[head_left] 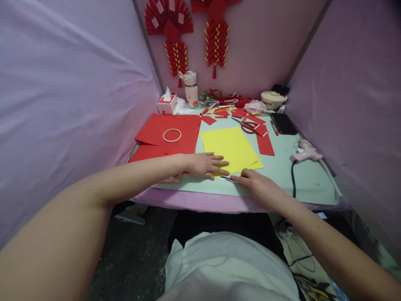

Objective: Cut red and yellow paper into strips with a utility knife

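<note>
Lying spread, the left hand [207, 164] touches yellow paper [231, 146]. Beside it, the right hand [257, 186] grips a slim tool [226, 179]

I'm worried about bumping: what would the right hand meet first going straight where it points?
The right hand, slim metal tool leading, would likely meet the left hand; depth is unclear.

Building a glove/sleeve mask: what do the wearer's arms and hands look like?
Left hand and right hand: five-fingered, no gloves. Slim bare arms, no sleeves in view, no watch, bracelet or cable visible on them. Rings: none seen. Torso: pale, loose top.
</note>
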`<state>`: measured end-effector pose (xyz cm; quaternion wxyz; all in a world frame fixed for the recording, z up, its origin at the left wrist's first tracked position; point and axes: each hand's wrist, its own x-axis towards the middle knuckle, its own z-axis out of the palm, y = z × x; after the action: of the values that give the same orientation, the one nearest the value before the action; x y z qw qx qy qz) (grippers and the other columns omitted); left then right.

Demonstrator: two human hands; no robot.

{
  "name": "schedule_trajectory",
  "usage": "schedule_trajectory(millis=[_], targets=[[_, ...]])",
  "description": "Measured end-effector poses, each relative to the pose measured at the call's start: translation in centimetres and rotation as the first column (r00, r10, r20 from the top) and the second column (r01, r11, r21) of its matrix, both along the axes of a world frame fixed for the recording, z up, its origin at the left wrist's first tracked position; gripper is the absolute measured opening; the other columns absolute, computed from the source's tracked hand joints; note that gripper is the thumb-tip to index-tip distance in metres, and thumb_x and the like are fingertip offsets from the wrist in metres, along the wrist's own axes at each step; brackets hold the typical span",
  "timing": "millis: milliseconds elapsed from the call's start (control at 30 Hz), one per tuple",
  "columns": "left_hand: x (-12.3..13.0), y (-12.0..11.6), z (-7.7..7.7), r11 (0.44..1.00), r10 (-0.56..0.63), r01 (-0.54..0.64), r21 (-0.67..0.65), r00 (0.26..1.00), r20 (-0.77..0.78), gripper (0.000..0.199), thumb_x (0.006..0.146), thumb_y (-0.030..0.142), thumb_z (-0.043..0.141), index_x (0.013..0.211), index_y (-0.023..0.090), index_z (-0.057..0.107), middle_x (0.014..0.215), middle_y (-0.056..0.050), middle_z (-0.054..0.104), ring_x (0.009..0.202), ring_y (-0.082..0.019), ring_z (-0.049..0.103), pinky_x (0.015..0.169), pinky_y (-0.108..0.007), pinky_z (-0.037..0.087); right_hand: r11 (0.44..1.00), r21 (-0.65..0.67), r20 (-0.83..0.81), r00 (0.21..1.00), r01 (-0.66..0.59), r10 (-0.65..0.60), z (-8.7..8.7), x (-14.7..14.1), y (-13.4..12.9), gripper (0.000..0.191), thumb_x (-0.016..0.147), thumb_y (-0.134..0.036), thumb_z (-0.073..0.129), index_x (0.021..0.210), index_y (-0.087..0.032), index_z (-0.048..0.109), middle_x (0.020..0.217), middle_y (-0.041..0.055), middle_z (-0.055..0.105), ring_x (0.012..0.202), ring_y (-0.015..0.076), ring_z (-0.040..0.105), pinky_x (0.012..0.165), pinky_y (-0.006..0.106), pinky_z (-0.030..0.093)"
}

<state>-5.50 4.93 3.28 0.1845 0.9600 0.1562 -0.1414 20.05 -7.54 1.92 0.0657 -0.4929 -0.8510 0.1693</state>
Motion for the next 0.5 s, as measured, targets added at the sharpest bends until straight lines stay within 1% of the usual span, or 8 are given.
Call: schedule_trajectory(millis=[100, 167, 367, 500], targets=[[-0.02, 0.08, -0.18, 0.997, 0.078, -0.078, -0.015, 0.997, 0.024, 0.054, 0.088, 0.05, 0.057, 0.141, 0.039, 0.054, 0.155, 0.008, 0.043, 0.15, -0.027, 0.024, 0.119, -0.039, 0.024, 1.0, 0.005, 0.018, 1.0, 0.001, -0.001, -0.16, 0.05, -0.03, 0.041, 0.102, -0.034, 0.035, 0.135, -0.034, 0.059, 0.1, 0.008, 0.059, 0.087, 0.0229, 0.055, 0.07, 0.03, 0.036], [-0.08, 0.11, -0.24, 0.996, 0.09, -0.089, -0.006, 0.995, 0.031, 0.054, 0.088, 0.05, 0.057, 0.14, 0.038, 0.055, 0.153, 0.007, 0.046, 0.149, -0.027, 0.026, 0.118, -0.039, 0.026, 1.0, 0.014, 0.026, 1.0, -0.006, 0.005, -0.31, 0.11, -0.06, 0.041, 0.102, -0.034, 0.036, 0.136, -0.035, 0.058, 0.101, 0.0078, 0.059, 0.088, 0.0229, 0.055, 0.07, 0.03, 0.036], [0.2, 0.05, 0.09, 0.999, -0.03, 0.029, 0.03, 0.999, 0.039, 0.057, 0.089, 0.049, 0.053, 0.144, 0.035, 0.051, 0.158, 0.004, 0.04, 0.15, -0.028, 0.024, 0.119, -0.041, 0.024, 1.0, -0.001, 0.019, 1.0, 0.006, -0.006, -0.06, -0.04, -0.08, 0.04, 0.101, -0.033, 0.038, 0.134, -0.035, 0.06, 0.099, 0.0073, 0.06, 0.086, 0.0223, 0.055, 0.067, 0.028, 0.035], [0.43, 0.26, 0.08, 0.998, -0.063, 0.062, 0.031, 0.997, 0.036, 0.056, 0.091, 0.051, 0.052, 0.146, 0.038, 0.049, 0.161, 0.005, 0.034, 0.151, -0.027, 0.023, 0.122, -0.04, 0.018, 1.0, -0.018, 0.027, 0.999, 0.024, -0.024, 0.17, -0.15, -0.12, 0.04, 0.101, -0.034, 0.035, 0.132, -0.033, 0.061, 0.098, 0.0071, 0.061, 0.084, 0.0213, 0.056, 0.067, 0.029, 0.036]])
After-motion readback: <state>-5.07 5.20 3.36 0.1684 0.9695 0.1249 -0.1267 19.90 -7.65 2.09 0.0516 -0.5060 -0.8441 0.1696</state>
